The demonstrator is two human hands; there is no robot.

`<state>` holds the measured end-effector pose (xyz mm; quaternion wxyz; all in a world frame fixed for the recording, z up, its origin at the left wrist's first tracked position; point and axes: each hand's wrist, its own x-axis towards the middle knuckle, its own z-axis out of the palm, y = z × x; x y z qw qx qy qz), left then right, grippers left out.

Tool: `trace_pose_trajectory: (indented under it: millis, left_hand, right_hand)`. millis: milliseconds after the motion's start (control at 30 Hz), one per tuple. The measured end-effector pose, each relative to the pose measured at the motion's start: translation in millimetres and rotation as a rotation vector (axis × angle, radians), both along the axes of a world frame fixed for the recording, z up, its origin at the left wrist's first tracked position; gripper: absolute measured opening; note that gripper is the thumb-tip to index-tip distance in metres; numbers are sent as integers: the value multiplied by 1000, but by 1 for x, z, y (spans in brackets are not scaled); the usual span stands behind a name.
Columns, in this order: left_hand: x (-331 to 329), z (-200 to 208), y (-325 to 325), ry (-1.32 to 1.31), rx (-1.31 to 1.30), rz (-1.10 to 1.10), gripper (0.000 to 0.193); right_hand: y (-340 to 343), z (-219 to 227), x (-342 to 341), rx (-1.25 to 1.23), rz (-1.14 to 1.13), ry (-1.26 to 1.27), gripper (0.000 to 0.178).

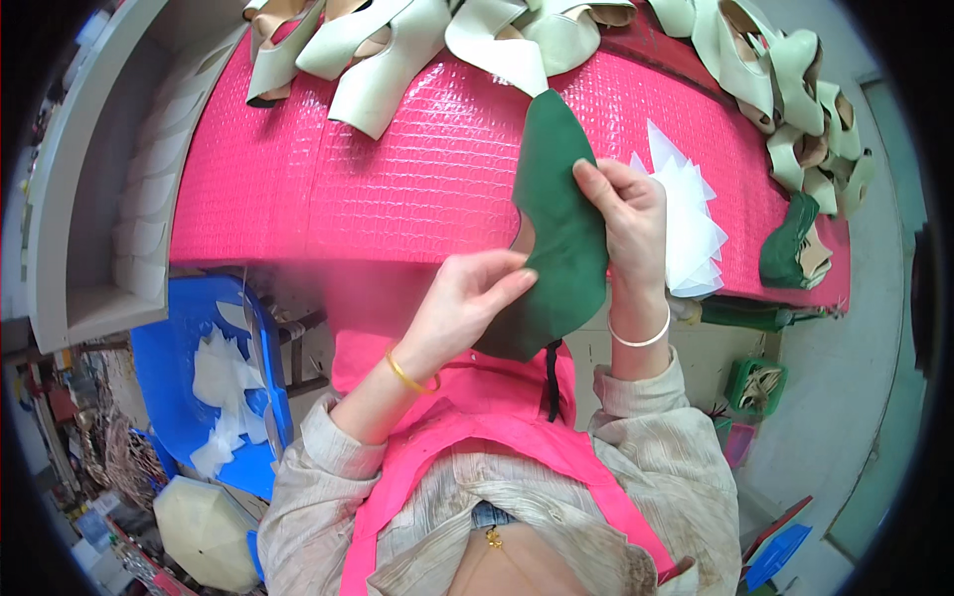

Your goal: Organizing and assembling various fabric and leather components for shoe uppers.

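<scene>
Between my hands I hold a dark green shoe upper (566,238), a curved leather-like piece with a tan lining showing at its notched left edge. The fingers of my left hand (475,296) pinch that edge low down, near the notch. Higher up, my right hand (628,214) grips the right edge, thumb on the green face. The piece is raised over the near edge of the pink-covered table (397,189). Just right of my right hand lies a fanned stack of white, pointed sheets (686,223).
Pale green shoe uppers (388,74) line the table's far side and right end. A folded green upper (788,243) rests at the right corner. Grey shelving (60,199) stands left, above a blue bin (164,368) with white scraps. A green basket (757,385) sits below right.
</scene>
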<state>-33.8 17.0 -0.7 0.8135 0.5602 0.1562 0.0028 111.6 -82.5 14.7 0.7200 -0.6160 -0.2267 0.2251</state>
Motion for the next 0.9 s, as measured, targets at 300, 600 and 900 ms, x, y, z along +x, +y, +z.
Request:
trace_pose_trajectory:
  millis: [300, 600, 900]
  left_hand:
    - [-17, 3, -19, -158, 64, 116, 23]
    - [33, 27, -4, -365, 912, 176, 11]
    - [38, 12, -26, -477, 1295, -206, 11]
  right_hand:
    - [-67, 11, -50, 27, 168, -153, 28]
    - [-233, 111, 98, -545, -1035, -944, 22]
    - [-309, -12, 257, -1446, -609, -561, 50]
